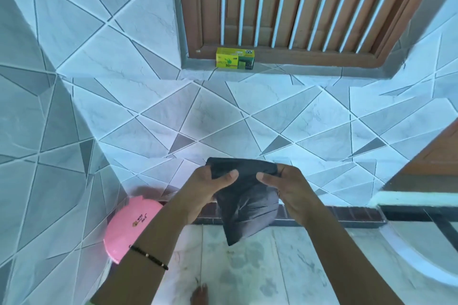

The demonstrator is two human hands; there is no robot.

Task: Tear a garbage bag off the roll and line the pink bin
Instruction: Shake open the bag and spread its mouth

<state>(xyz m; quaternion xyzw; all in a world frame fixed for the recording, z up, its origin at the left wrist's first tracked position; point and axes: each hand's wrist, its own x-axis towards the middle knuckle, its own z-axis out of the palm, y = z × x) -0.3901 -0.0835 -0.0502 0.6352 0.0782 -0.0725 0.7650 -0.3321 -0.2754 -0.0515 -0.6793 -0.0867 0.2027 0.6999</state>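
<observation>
Two hands are in view, a left hand (210,186) and a right hand (288,190), together with one dark garbage bag (245,195). One pink bin (131,226) stands on the floor, and one yellow-green box (235,58) sits on the window ledge. One beaded bracelet (148,256) and one bare foot (199,294) are also visible.

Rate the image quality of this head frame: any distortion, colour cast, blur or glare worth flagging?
Head view: strong wide-angle bending, tile lines and the window frame curve toward the edges; cool bluish cast over the tiled wall; overall soft, print on the yellow box unreadable; the black garbage bag shows only faint creases; both hands, left and right, evenly lit; no harsh glare.
</observation>
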